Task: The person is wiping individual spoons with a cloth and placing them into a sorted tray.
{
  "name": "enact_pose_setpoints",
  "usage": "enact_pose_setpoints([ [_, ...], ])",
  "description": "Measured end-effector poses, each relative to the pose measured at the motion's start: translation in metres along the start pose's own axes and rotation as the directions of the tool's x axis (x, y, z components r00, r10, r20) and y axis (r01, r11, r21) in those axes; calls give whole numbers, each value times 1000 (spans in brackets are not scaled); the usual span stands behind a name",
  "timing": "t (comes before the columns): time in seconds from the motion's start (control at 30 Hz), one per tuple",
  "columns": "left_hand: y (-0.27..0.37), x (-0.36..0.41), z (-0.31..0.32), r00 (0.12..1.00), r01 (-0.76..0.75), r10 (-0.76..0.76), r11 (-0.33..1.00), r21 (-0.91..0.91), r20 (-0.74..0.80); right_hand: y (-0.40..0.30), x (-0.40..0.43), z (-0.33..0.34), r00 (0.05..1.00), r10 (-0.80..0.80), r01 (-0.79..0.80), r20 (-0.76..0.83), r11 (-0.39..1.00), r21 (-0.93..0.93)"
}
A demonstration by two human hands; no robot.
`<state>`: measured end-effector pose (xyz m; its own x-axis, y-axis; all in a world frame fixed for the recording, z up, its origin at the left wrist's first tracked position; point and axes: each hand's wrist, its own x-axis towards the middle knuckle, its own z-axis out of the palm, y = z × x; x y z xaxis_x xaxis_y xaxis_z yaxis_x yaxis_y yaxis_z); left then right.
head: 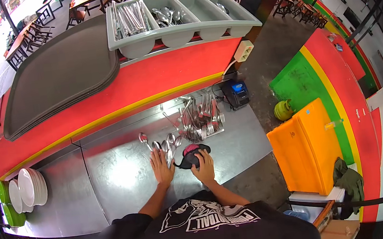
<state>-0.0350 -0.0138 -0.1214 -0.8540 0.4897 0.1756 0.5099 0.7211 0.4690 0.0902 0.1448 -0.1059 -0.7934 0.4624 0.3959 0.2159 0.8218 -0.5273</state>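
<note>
On the steel counter (125, 198), my left hand (164, 171) lies palm down with its fingers extended over the near part of several metal spoons (170, 139). Whether the palm presses on their handles is hidden. To its right, my right hand (203, 167) grips a bunched black cloth (190, 159) with a pink patch. Behind the cloth is a loose pile of forks (207, 113) and other cutlery, with tines and handles overlapping.
Stacked white plates (32, 187) and green dishes (14, 216) stand at the left. A small black device (235, 93) sits at the counter's right end. On the red ledge (176, 61) rest stacked brown trays (63, 71) and a grey cutlery bin (197, 29). An orange box (300, 152) stands right.
</note>
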Motion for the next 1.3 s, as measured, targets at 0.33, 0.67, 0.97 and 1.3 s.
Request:
enact_pose_setpoints([
  [0.33, 0, -6, 1, 981, 2, -37, 984, -180, -192, 2, 0, 1, 1000, -1, 1, -11, 1000, -22],
  [0.67, 0, -8, -8, 975, 108, -141, 976, -187, -174, -15, 6, 4, 995, 97, -97, -23, 995, -3],
  [0.97, -19, -35, -24, 981, 164, -142, 970, -178, 132, 2, 26, 19, 954, 293, -262, -66, 919, 293],
  [1.3, 81, -66, -102, 717, 649, -122, -246, -720, 687, -16, 27, -36, 683, 318, -549, 657, -369, 750],
])
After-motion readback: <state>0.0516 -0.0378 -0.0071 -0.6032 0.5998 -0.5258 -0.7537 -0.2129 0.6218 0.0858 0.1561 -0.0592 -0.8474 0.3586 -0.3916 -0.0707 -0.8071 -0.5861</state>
